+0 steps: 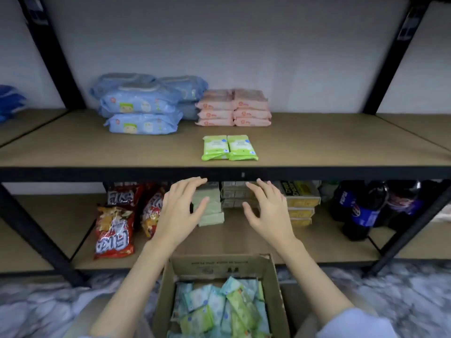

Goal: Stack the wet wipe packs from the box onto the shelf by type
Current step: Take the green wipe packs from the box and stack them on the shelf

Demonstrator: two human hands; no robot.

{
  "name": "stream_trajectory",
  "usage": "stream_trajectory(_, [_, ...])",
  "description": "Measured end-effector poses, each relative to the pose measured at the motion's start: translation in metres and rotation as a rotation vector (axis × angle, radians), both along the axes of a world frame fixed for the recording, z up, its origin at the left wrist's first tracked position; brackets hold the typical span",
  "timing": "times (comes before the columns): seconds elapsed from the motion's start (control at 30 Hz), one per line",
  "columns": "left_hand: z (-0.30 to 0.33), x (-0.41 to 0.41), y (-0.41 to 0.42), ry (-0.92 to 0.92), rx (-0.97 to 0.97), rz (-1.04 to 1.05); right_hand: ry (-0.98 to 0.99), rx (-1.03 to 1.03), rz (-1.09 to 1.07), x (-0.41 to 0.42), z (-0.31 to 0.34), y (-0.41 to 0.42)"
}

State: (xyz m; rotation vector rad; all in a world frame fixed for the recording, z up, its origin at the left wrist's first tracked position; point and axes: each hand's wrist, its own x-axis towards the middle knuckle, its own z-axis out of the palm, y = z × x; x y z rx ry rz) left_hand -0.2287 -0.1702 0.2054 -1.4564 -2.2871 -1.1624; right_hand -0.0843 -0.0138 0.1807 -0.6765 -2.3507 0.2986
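Hands are hovering empty, my left hand (181,211) and right hand (269,209) both spread below the shelf (97,152) edge. Green packs (229,148) are sitting at twelve o'clock; the box (219,267) is waiting at six, so I'm judging another grab comes next.

We see a softly, evenly lit scene, somewhat dim, with no glare. The lower shelf (231,242) lies in shadow beneath the upper board. The whole picture is slightly soft; the marbled floor (402,296) blurs near the bottom corners. Wide-angle distortion splays the black shelf posts (52,57) outward at both edges.
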Motion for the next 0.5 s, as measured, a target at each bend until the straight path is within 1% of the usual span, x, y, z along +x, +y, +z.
stream_trajectory(0.07, [-0.038,0.014,-0.010,-0.084,-0.095,0.000,-0.131,-0.134,0.022,0.011,-0.031,-0.013])
stream_trajectory(0.23, [-0.148,0.034,-0.024,-0.348,-0.562,0.017,-0.514,-0.418,0.026,0.032,-0.115,-0.035])
stream_trajectory(0.3, [-0.187,0.036,-0.029,-0.463,-0.697,0.015,-0.632,-0.518,0.010,0.041,-0.151,-0.041])
stream_trajectory(0.4, [-0.236,0.037,-0.044,-0.633,-0.759,0.064,-0.729,-0.649,-0.020,0.057,-0.196,-0.051])
stream_trajectory(0.5, [-0.279,0.036,-0.060,-0.719,-0.820,0.099,-0.815,-0.736,-0.044,0.066,-0.231,-0.051])
